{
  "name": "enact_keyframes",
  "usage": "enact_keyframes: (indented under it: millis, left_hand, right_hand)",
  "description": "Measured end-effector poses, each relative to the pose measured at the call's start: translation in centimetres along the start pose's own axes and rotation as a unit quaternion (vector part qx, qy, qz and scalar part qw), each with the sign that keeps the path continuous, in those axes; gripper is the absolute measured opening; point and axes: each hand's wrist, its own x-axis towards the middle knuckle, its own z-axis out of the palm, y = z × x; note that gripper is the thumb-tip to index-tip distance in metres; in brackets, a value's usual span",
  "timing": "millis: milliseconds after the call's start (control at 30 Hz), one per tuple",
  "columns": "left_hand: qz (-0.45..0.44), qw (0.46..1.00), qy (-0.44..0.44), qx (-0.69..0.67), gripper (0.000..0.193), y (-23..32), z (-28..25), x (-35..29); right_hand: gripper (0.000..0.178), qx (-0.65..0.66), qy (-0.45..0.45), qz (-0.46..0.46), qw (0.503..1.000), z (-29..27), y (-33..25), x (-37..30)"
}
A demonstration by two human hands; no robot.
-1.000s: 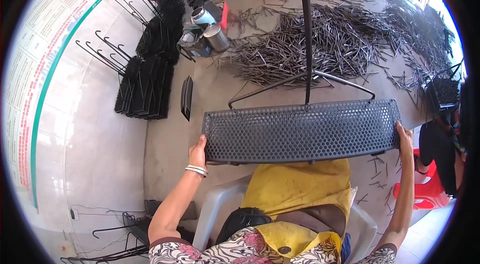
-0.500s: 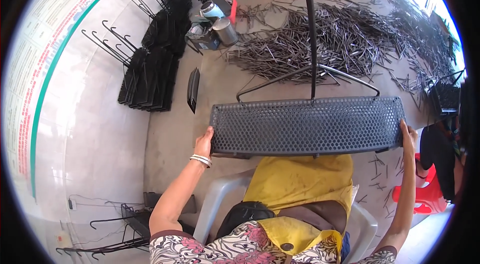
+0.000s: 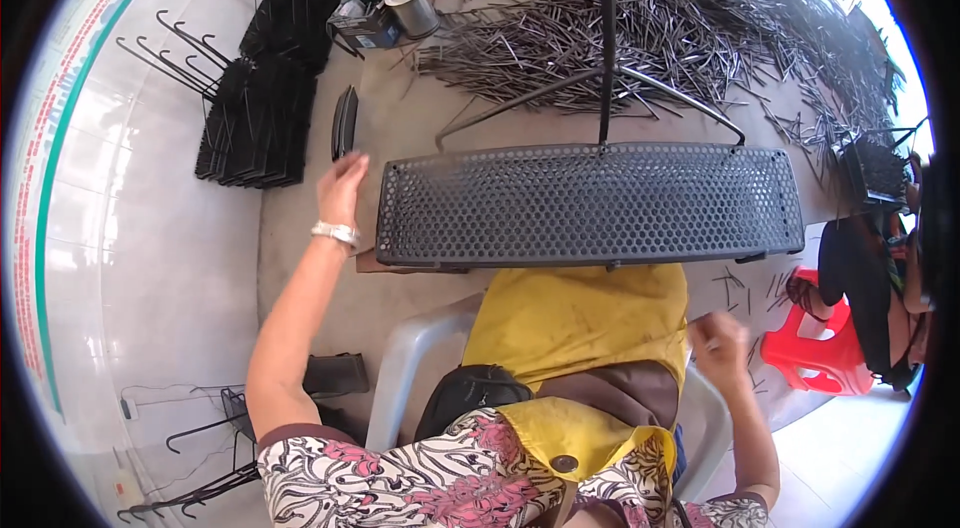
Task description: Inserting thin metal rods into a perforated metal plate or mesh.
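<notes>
A dark perforated panel, long and full of round holes, lies across in front of my lap. A long rod with two bent side wires is joined to its far edge. My left hand is off the panel, just beyond its left end, with the fingers stretched out. Close ahead of those fingertips lies a narrow black curved piece on the floor. My right hand is below the panel's right part, beside the yellow apron. It is smeared by motion, so its grip does not show clearly.
Thin dark sticks lie heaped beyond the panel. Stacked black racks with hooked rods stand by the left wall. A metal cup sits near the heap. To the right are a red stool and another person's legs.
Both hands have let go of the panel's ends. My left hand has moved left and forward toward the black curved piece. My right hand has come back toward my lap.
</notes>
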Motion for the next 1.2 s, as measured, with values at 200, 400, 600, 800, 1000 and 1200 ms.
enact_keyframes:
  millis: [200, 400, 600, 800, 1000, 1200]
  left_hand:
    - [0.306, 0.877, -0.118, 0.352, 0.054, 5.3, 6.6, 5.6]
    - [0.454, 0.571, -0.237, 0.642, 0.081, 4.4, 14.9, 9.1]
    - [0.502, 0.586, -0.197, 0.605, 0.084, 1.6, 18.0, 12.5]
    - [0.523, 0.613, -0.194, 0.56, 0.087, 2.7, 20.9, 14.0]
    - [0.467, 0.656, -0.194, 0.561, 0.077, 4.6, 23.3, 13.4]
    - [0.491, 0.664, -0.171, 0.537, 0.054, 1.9, 22.5, 11.2]
  right_hand:
    - [0.009, -0.01, -0.183, 0.0, 0.983, 5.8, 2.8, 0.9]
    - [0.013, 0.104, -0.141, 0.219, 0.96, 9.0, 4.9, 1.4]
    - [0.01, 0.049, -0.075, 0.116, 0.989, 9.4, 4.8, 1.4]
    - [0.022, -0.012, -0.079, 0.026, 0.996, 9.5, 5.0, 1.6]
    - [0.026, 0.029, -0.069, 0.067, 0.995, 10.3, 6.2, 0.4]
    - [0.022, 0.014, -0.052, 0.055, 0.997, 10.4, 5.7, 0.9]
